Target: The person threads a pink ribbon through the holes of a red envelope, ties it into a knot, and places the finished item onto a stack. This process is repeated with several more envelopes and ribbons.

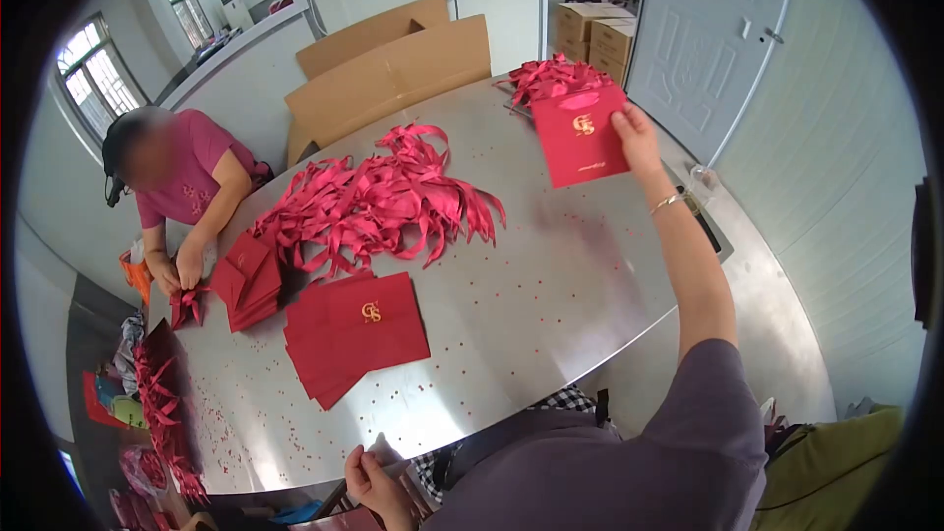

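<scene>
My right hand (pixel 639 138) is stretched out toward the far right of the table. Its thumb and fingers pinch the edge of a flat red paper bag (pixel 582 143) with a gold logo and a pink ribbon near its top. Behind that bag lies a heap of red ribboned bags (pixel 560 77). Down by the table's front edge, my left hand (pixel 376 487) has its fingers curled together, with nothing visible in them. Nearest to it on the table is a fanned stack of flat red bags (pixel 359 334), the top one showing the same gold logo.
A large pile of pink-red ribbons (pixel 383 197) covers the table's middle. At the left, a co-worker (pixel 197 167) handles a ribboned red bag (pixel 187 307) beside another red stack (pixel 248 280). Cardboard (pixel 393 74) stands behind the table (pixel 551 265), where small red dots are scattered.
</scene>
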A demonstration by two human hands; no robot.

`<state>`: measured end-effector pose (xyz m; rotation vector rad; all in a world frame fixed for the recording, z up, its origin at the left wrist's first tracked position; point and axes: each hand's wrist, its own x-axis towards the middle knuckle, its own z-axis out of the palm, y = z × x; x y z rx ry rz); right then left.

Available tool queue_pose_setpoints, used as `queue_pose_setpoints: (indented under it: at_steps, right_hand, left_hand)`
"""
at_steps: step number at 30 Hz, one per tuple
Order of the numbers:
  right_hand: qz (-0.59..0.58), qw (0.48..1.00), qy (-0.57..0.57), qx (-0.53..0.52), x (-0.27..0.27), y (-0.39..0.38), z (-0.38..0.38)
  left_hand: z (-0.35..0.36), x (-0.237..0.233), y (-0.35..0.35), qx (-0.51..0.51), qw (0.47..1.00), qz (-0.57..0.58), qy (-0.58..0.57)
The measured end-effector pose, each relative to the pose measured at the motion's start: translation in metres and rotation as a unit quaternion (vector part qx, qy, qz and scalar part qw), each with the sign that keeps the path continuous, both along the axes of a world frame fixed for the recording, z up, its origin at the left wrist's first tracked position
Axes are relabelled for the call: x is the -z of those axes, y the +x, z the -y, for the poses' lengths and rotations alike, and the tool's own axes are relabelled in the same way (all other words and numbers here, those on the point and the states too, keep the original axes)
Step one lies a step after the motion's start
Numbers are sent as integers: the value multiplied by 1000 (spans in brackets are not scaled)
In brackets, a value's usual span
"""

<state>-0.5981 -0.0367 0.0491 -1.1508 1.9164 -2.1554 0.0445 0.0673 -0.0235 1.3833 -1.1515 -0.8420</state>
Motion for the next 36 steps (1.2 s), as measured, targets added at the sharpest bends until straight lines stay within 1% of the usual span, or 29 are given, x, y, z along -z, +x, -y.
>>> queue_pose_setpoints:
  at_steps: [2, 3, 4, 5, 6, 7, 8, 10, 11, 12, 13, 14, 15, 16, 17, 18, 20, 22, 23, 24, 25, 27, 28, 29, 31, 32, 33, 35, 36]
  right_hand:
    - [-80, 995, 53, 16, 5, -54, 1]
    - [-236, 896, 311, 210, -13, -47, -12]
    - [-234, 896, 315, 209, -6, -42, -8]
    - [-127, 869, 401, 260, 3, -38, -2]
    - [-21, 823, 479, 305, 14, -37, 3]
    - [-7, 844, 470, 260, 31, -31, 8]
    - [-15, 831, 484, 275, 43, -26, 11]
    - [-57, 806, 506, 301, 49, 8, 11]
    - [-94, 796, 511, 309, 58, 7, 12]
    - [-154, 785, 486, 352, 72, 6, 16]
    - [-151, 810, 457, 336, 76, -6, 16]
    - [-132, 833, 446, 298, 66, -10, 12]
    - [-160, 815, 455, 320, 73, -19, 14]
    - [-161, 808, 433, 366, 85, -26, 16]
    - [-215, 816, 334, 420, 76, -5, 15]
    - [-138, 830, 368, 396, 80, -14, 16]
    - [-227, 855, 265, 384, 76, 4, 20]
    - [-378, 878, 133, 261, 63, 29, 29]
    - [-376, 906, 97, 170, 40, 70, 34]
    - [-309, 947, 66, 56, 32, 110, 33]
    - [-234, 970, 28, -63, 29, 145, 42]
    - [-342, 912, 77, -215, 36, 204, 49]
    - [-389, 870, 92, -290, 31, 244, 52]
    - [-462, 833, 88, -289, 26, 280, 54]
    - [-449, 826, 103, -324, 33, 322, 71]
    - [-491, 810, 154, -281, 29, 338, 75]
    - [-495, 806, 146, -290, 22, 352, 74]
    - [-498, 755, 357, -232, 9, 371, 72]
    - [-504, 762, 328, -240, 21, 366, 78]
  left_hand:
    - [2, 3, -3, -2, 1000, -2, 1]
    - [3, 5, -4, -3, 999, 38, -10]
    - [5, 8, -5, -2, 997, 79, -20]
    - [8, 11, -8, -2, 997, 82, -15]
    - [10, 15, -8, -18, 984, 173, -47]
    - [12, 18, -9, -35, 961, 263, -79]
    - [16, 20, -10, -43, 961, 265, -71]
    - [15, 13, -18, -68, 919, 367, -129]
    - [16, -5, -32, -81, 912, 387, -112]
    - [16, -4, -27, -75, 912, 391, -101]
    - [12, -2, -25, -73, 904, 413, -82]
    - [12, -1, -24, -87, 917, 381, -77]
    - [15, 5, -22, -94, 910, 383, -126]
    - [15, 6, -22, -101, 907, 390, -127]
    - [16, 3, -24, -106, 911, 378, -125]
    - [16, 1, -25, -114, 904, 382, -156]
    - [16, 0, -27, -121, 902, 374, -176]
    - [15, -1, -25, -112, 908, 366, -172]
    - [15, -5, -26, -105, 915, 353, -162]
    - [15, -6, -24, -95, 917, 355, -156]
    - [16, 3, -22, -95, 919, 347, -160]
    - [15, 12, -18, -94, 916, 356, -162]
    - [12, 7, -18, -86, 915, 365, -147]
    - [12, 6, -19, -93, 916, 347, -180]
    - [11, 8, -18, -99, 914, 344, -191]
    - [11, 8, -19, -96, 914, 345, -188]
    - [10, 6, -18, -92, 915, 347, -185]
    - [8, 3, -16, -76, 918, 344, -181]
    - [9, 3, -14, -82, 920, 339, -182]
